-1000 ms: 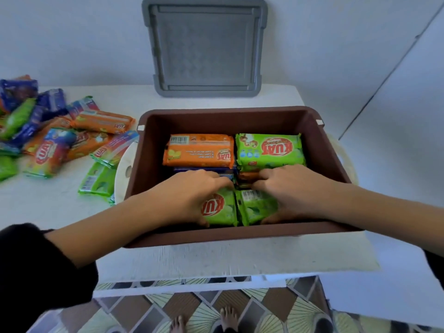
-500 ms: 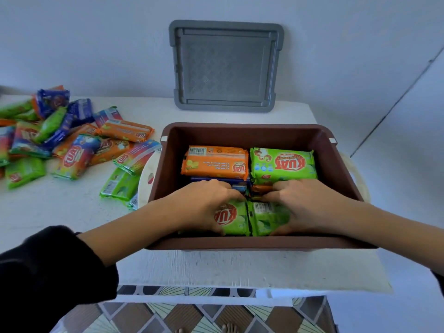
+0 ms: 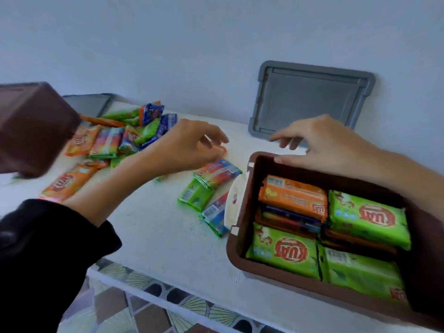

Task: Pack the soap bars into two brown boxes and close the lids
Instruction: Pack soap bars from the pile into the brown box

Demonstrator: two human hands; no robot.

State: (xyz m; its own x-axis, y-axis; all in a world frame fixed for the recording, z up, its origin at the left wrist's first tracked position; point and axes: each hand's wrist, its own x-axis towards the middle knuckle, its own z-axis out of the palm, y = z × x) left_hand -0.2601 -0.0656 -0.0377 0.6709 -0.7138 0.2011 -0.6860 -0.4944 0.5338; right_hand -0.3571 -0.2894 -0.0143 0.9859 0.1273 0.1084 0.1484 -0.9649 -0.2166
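Soap bars (image 3: 286, 253): green, orange wrappers | flat in brown box (image 3: 251, 195)

Brown box (image 3: 240, 246); grey lid (image 3: 310, 99)

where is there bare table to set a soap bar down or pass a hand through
Widest bare patch: the table's front, between the black sleeve and the brown box. A smaller one at the back, between the left hand and the grey lid. Crowded: the loose soap pile back left, and three bars beside the box's handle.
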